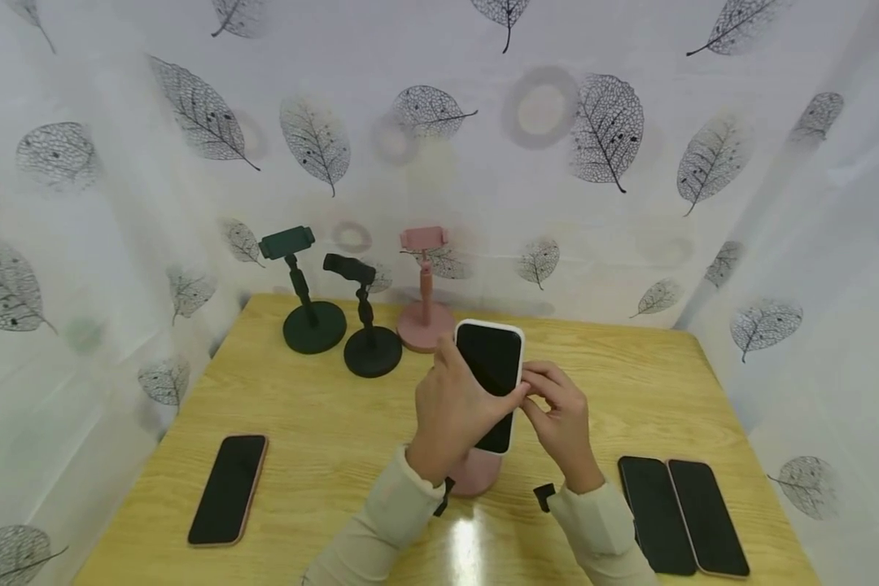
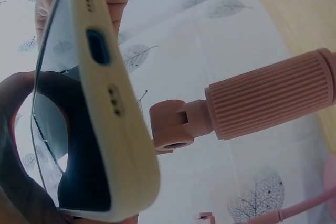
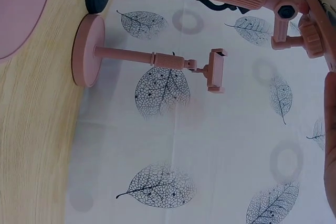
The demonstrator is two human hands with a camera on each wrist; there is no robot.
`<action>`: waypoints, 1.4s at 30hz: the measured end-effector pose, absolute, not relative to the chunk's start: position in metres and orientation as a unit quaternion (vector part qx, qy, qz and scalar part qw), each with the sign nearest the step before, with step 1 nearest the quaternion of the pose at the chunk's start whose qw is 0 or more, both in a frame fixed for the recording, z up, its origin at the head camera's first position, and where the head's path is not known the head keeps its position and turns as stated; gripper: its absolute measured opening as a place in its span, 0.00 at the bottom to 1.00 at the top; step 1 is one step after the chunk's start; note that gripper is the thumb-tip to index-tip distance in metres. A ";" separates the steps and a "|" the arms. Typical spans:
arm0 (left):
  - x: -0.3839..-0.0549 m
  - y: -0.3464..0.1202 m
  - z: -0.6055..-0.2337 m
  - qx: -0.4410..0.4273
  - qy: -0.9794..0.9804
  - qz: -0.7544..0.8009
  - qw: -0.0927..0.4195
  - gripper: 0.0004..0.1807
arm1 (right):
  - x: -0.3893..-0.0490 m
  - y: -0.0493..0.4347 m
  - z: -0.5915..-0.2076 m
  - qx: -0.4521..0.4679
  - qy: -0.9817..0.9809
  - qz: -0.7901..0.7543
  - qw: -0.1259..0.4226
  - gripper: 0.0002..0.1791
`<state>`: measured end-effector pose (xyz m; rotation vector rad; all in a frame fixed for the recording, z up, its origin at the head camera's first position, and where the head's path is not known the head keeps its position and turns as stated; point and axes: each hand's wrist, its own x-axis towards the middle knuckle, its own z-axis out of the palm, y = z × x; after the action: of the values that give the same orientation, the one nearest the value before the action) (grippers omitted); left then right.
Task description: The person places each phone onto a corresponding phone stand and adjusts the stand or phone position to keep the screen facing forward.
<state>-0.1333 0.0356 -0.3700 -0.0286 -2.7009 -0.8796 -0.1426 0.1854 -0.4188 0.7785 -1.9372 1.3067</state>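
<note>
A smartphone (image 1: 489, 354) in a white case stands upright, screen toward me, at the top of a pink phone stand (image 1: 476, 476). My left hand (image 1: 450, 411) grips it from the left, thumb stretched across the screen to the right edge. At that edge my right hand (image 1: 562, 419) has its fingers bent, thumb and fingertips pinching at the side of the stand's holder. The left wrist view shows the case's bottom edge with its port, close beside the stand's ribbed stem (image 2: 268, 95). In the right wrist view the pink holder (image 3: 317, 32) lies behind the phone.
Behind stand a dark green phone stand (image 1: 315, 327), a black one (image 1: 373, 352) and another pink one (image 1: 426, 324). One phone (image 1: 229, 490) lies at the left; two more, a dark phone (image 1: 655, 513) and a pink-edged phone (image 1: 708, 517), lie side by side at the right. A leaf-print curtain (image 1: 439, 187) surrounds the table.
</note>
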 end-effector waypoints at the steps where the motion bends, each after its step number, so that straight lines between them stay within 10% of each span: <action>1: -0.133 0.035 -0.370 -0.012 -0.939 -0.310 0.148 0.50 | -0.143 0.186 -0.419 0.300 -0.740 0.501 0.334 0.15; 29: -0.134 0.030 -0.366 -0.018 -0.939 -0.323 0.113 0.53 | -0.134 0.192 -0.421 0.328 -0.632 0.677 0.184 0.16; 42: -0.132 0.028 -0.366 -0.030 -0.936 -0.335 0.104 0.45 | -0.130 0.178 -0.417 0.323 -0.610 0.684 0.234 0.17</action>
<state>-0.1321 0.0279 -0.3656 -0.0873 -2.7608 -0.9870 -0.1302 0.1778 -0.4167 0.8873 -1.6749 1.8781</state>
